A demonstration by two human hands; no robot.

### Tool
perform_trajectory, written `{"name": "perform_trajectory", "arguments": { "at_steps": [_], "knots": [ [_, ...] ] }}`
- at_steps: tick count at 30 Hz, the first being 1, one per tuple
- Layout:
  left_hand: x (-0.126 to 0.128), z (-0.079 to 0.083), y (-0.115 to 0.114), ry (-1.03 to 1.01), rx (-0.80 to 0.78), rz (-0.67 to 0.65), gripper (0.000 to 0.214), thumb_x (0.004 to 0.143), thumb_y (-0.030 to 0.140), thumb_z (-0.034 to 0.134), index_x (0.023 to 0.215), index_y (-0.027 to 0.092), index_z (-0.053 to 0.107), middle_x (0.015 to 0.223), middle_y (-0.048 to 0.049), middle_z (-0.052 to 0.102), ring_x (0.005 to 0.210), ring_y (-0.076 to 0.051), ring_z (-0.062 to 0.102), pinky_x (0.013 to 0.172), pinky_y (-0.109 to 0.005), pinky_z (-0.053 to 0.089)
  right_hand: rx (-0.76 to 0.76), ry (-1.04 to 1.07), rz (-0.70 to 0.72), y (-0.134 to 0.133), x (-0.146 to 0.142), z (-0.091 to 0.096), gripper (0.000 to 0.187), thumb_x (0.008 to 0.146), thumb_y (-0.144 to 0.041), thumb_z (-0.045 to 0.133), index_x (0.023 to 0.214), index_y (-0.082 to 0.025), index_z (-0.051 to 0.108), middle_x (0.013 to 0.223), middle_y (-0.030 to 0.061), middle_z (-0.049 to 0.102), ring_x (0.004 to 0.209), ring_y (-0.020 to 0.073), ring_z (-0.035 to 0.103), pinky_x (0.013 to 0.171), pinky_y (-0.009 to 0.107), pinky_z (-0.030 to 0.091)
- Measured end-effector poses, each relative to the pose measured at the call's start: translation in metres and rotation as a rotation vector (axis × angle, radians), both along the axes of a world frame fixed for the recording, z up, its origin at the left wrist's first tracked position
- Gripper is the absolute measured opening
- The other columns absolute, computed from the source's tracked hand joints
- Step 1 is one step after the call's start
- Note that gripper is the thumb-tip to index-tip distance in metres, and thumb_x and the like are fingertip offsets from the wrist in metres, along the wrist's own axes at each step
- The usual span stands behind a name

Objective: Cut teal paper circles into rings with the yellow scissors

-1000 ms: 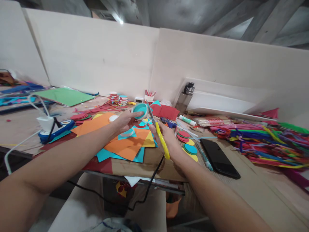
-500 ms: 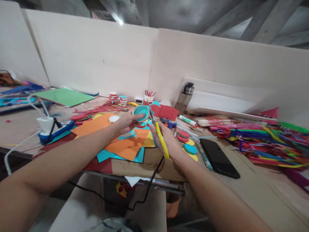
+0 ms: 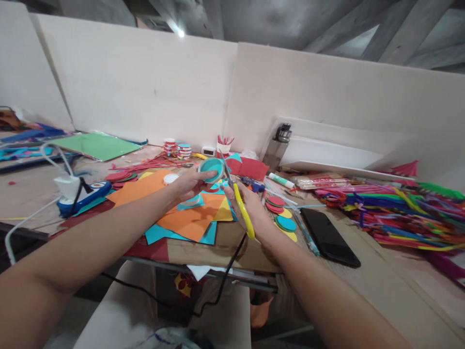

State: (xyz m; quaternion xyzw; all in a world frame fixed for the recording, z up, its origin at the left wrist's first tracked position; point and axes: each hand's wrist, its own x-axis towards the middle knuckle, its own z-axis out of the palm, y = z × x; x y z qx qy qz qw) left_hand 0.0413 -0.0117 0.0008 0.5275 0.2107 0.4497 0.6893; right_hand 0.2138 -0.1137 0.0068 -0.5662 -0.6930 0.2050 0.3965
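1. I see the table (image 3: 225, 245) spread with craft stuff. A heap of coloured pipe cleaners (image 3: 392, 215) lies far right, and a black phone (image 3: 329, 237) lies near the right forearm.
2. Orange paper sheets (image 3: 189, 220) lie on teal ones, directly beneath both hands.
3. My view of the left hand (image 3: 187, 185) shows the fingers curled and pinched on a teal disc (image 3: 211, 169), with the thumb on its near edge. The disc is held up above the sheets, at the middle of the table.
4. The right hand (image 3: 254, 211) is closed through the yellow handles of the scissors (image 3: 241, 206).
5. The scissors point up and away, with the blades against the disc's right edge. I cannot tell how far the blades are parted.
6. The teal disc has a pale rim and faces roughly toward the camera.
7. Against half a second ago, both hands and the scissors sit almost where they were. Against a second ago, the disc faces me a little more squarely.
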Motion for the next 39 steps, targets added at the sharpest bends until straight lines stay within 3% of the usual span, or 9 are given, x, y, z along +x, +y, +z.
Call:
{"name": "perform_trajectory", "arguments": {
  "at_steps": [14,22,30,39],
  "knots": [
    [-0.001,0.007,-0.003,0.028,0.0,0.021,0.036,0.057,0.03,0.088,0.073,0.014,0.059,0.062,0.0034,0.056,0.054,-0.007,0.052,0.049,-0.019,0.046,0.017,-0.009,0.006,0.006,0.002,-0.005,0.045,0.086,-0.067,0.05,0.078,-0.023,0.048,0.058,-0.0038,0.046,0.056,0.0138,0.045,0.052,0.026,0.033],
    [0.0,0.006,0.0,-0.022,-0.061,0.119,0.04,0.053,0.029,0.09,0.074,0.015,0.059,0.059,0.0046,0.056,0.046,-0.005,0.046,0.041,-0.016,0.038,0.007,-0.001,0.005,0.002,0.0,0.0,0.046,0.086,-0.069,0.048,0.078,-0.023,0.049,0.061,-0.0028,0.048,0.057,0.0134,0.045,0.052,0.026,0.032],
    [0.0,0.005,0.0,0.015,-0.007,0.08,0.038,0.055,0.031,0.09,0.071,0.015,0.06,0.059,0.0033,0.057,0.047,-0.005,0.047,0.042,-0.017,0.037,0.043,-0.028,0.021,-0.005,-0.003,0.008,0.048,0.088,-0.069,0.044,0.077,-0.023,0.046,0.067,-0.0028,0.048,0.063,0.0134,0.043,0.059,0.028,0.033],
    [-0.003,0.004,0.004,0.035,0.041,0.027,0.036,0.058,0.031,0.088,0.072,0.015,0.059,0.059,0.0036,0.054,0.047,-0.006,0.047,0.043,-0.018,0.035,0.065,-0.072,0.022,-0.001,0.0,0.004,0.044,0.089,-0.065,0.045,0.081,-0.022,0.049,0.069,-0.0028,0.048,0.066,0.0138,0.041,0.06,0.027,0.032]
  ]
}}
